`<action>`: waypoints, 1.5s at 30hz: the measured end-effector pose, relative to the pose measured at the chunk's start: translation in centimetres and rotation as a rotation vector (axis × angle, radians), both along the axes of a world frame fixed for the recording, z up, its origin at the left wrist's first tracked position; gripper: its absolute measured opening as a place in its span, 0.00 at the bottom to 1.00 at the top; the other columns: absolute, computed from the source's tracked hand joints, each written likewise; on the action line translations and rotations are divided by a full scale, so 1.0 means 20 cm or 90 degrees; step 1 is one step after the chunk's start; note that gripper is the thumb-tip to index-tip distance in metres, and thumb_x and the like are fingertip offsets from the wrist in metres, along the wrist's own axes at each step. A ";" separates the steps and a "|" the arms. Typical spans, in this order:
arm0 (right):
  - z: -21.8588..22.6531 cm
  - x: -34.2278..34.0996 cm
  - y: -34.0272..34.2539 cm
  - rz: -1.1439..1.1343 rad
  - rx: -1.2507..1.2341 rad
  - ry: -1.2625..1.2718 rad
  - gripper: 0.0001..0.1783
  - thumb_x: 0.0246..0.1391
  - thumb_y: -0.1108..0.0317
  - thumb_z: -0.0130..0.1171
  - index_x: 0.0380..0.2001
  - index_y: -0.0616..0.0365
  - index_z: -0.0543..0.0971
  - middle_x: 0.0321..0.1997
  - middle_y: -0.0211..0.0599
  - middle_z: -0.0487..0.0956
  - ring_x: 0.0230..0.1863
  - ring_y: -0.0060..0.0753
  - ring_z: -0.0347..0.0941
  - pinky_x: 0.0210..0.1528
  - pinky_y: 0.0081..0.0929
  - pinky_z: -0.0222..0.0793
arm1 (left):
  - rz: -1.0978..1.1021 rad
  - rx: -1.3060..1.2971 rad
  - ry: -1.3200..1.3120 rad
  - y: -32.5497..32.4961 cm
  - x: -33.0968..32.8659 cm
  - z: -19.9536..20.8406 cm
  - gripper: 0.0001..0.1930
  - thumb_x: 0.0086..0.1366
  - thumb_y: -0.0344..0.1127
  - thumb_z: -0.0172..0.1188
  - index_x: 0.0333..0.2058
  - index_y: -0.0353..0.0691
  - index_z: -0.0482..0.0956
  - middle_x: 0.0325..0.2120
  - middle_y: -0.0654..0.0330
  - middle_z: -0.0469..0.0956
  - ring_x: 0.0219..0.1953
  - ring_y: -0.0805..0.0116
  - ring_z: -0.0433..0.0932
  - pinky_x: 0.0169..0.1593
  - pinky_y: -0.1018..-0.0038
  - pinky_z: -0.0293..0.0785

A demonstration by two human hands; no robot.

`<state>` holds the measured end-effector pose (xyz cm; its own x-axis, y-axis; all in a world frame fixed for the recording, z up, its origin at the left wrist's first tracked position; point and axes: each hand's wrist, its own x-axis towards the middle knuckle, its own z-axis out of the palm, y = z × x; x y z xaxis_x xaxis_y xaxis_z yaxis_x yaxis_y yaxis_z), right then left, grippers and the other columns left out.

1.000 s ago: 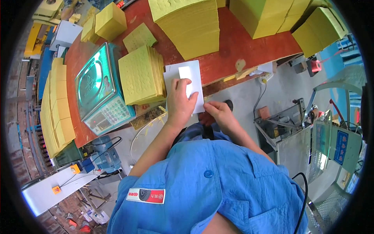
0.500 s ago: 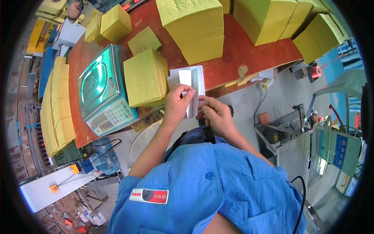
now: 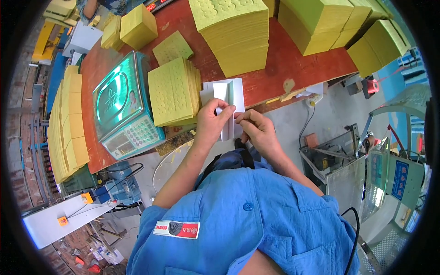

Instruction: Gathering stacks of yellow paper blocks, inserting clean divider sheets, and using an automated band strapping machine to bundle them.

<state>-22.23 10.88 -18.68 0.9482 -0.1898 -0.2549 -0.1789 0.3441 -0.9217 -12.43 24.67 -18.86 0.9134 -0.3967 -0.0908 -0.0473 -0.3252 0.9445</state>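
**Both hands on a folded white sheet at the table edge**

The left hand (image 3: pixel 210 123) and the right hand (image 3: pixel 257 130) meet over a white paper sheet (image 3: pixel 229 94) that lies at the near edge of the red-brown table (image 3: pixel 279 68). The fingers (image 3: pixel 220 112) of the left hand are bent and closed on the lower part of the sheet, which shows a long fold running away from them. The fingers (image 3: pixel 242 120) of the right hand are pinched together and touch the same lower edge, just beside the left fingers. Most of the sheet lies beyond the fingertips, further on the table.

Just to the left of the left fingers lies a stack of yellow sheets (image 3: pixel 173 91), touching the white paper. Further left stands a green weighing scale (image 3: pixel 123 103). Beyond the fingers a tall yellow pile (image 3: pixel 236 34) stands, well apart from them.
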 end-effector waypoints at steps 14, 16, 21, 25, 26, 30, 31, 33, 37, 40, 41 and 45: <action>-0.02 0.00 -0.06 -0.127 -0.193 -0.054 0.05 0.58 0.76 0.52 0.36 0.65 0.76 0.30 0.36 0.79 0.25 0.19 0.72 0.27 0.22 0.71 | 0.015 0.030 -0.050 0.02 -0.02 -0.03 0.07 0.60 0.30 0.62 0.31 0.31 0.77 0.25 0.59 0.73 0.26 0.71 0.71 0.32 0.75 0.68; 0.03 0.04 -0.05 -0.113 -0.181 -0.042 0.08 0.57 0.74 0.55 0.39 0.66 0.76 0.32 0.41 0.80 0.28 0.24 0.75 0.30 0.25 0.72 | 0.035 0.036 -0.066 0.00 -0.03 -0.01 0.05 0.61 0.28 0.61 0.31 0.32 0.76 0.25 0.59 0.73 0.26 0.72 0.71 0.32 0.74 0.68; -0.01 0.14 -0.01 -0.058 -0.263 -0.017 0.14 0.56 0.68 0.60 0.41 0.68 0.76 0.30 0.51 0.80 0.29 0.37 0.79 0.32 0.32 0.74 | 0.044 -0.032 -0.109 0.02 -0.05 -0.05 0.02 0.61 0.26 0.59 0.31 0.33 0.76 0.26 0.59 0.73 0.27 0.70 0.71 0.33 0.74 0.68; -0.02 0.19 -0.02 -0.021 -0.371 -0.014 0.11 0.56 0.69 0.60 0.35 0.69 0.76 0.20 0.39 0.76 0.22 0.21 0.69 0.23 0.27 0.66 | 0.052 -0.005 -0.129 0.03 -0.08 -0.03 0.02 0.61 0.24 0.57 0.33 0.34 0.76 0.28 0.58 0.73 0.29 0.66 0.73 0.34 0.72 0.69; -0.04 0.20 -0.03 -0.027 -0.406 -0.011 0.11 0.55 0.69 0.62 0.32 0.67 0.76 0.19 0.40 0.75 0.21 0.23 0.69 0.23 0.29 0.66 | 0.054 -0.008 -0.130 0.02 -0.09 -0.02 0.02 0.61 0.24 0.57 0.33 0.34 0.76 0.28 0.58 0.73 0.29 0.66 0.73 0.34 0.72 0.69; 0.00 0.19 -0.03 -0.037 -0.424 -0.007 0.11 0.53 0.68 0.62 0.31 0.66 0.75 0.24 0.55 0.78 0.25 0.47 0.78 0.29 0.36 0.71 | 0.071 0.058 -0.277 0.01 -0.15 0.10 0.12 0.61 0.24 0.56 0.45 0.34 0.74 0.38 0.52 0.77 0.38 0.56 0.78 0.41 0.68 0.73; 0.03 0.19 -0.04 -0.050 -0.433 -0.018 0.11 0.54 0.69 0.62 0.29 0.66 0.73 0.23 0.55 0.77 0.24 0.49 0.77 0.28 0.37 0.70 | 0.095 0.041 -0.337 0.00 -0.16 0.14 0.16 0.61 0.23 0.56 0.49 0.34 0.73 0.41 0.50 0.78 0.42 0.53 0.78 0.43 0.67 0.74; 0.08 0.18 -0.06 -0.064 -0.446 -0.038 0.11 0.54 0.69 0.62 0.28 0.65 0.72 0.22 0.55 0.76 0.24 0.50 0.76 0.27 0.37 0.69 | 0.091 0.064 -0.372 0.04 -0.19 0.19 0.23 0.62 0.23 0.55 0.57 0.31 0.67 0.47 0.45 0.76 0.45 0.53 0.79 0.48 0.66 0.74; 0.16 0.12 -0.14 -0.104 -0.512 -0.111 0.14 0.55 0.70 0.61 0.24 0.63 0.67 0.20 0.51 0.73 0.21 0.48 0.70 0.26 0.37 0.67 | 0.133 -0.012 -0.221 0.09 -0.23 0.47 0.29 0.64 0.21 0.53 0.64 0.29 0.59 0.43 0.48 0.78 0.42 0.69 0.79 0.47 0.75 0.73; 0.26 0.07 -0.21 -0.099 -0.542 -0.196 0.11 0.54 0.73 0.62 0.25 0.62 0.69 0.20 0.48 0.72 0.20 0.44 0.69 0.24 0.33 0.66 | 0.167 -0.183 -0.314 0.08 -0.20 0.69 0.28 0.66 0.23 0.49 0.64 0.29 0.55 0.51 0.46 0.73 0.50 0.63 0.76 0.53 0.69 0.71; 0.29 0.06 -0.24 -0.147 -0.538 -0.247 0.09 0.54 0.74 0.61 0.26 0.61 0.70 0.20 0.44 0.71 0.20 0.37 0.68 0.24 0.30 0.65 | 0.194 -0.278 -0.307 0.05 -0.18 0.77 0.27 0.66 0.25 0.48 0.63 0.29 0.56 0.58 0.43 0.68 0.55 0.58 0.74 0.57 0.65 0.70; 0.42 0.02 -0.37 -0.236 -0.407 -0.264 0.06 0.58 0.78 0.57 0.29 0.60 0.71 0.23 0.26 0.68 0.25 0.16 0.60 0.28 0.18 0.59 | 0.131 -0.473 -0.234 -0.14 0.12 1.05 0.21 0.67 0.25 0.49 0.58 0.32 0.61 0.47 0.47 0.77 0.47 0.65 0.77 0.52 0.70 0.72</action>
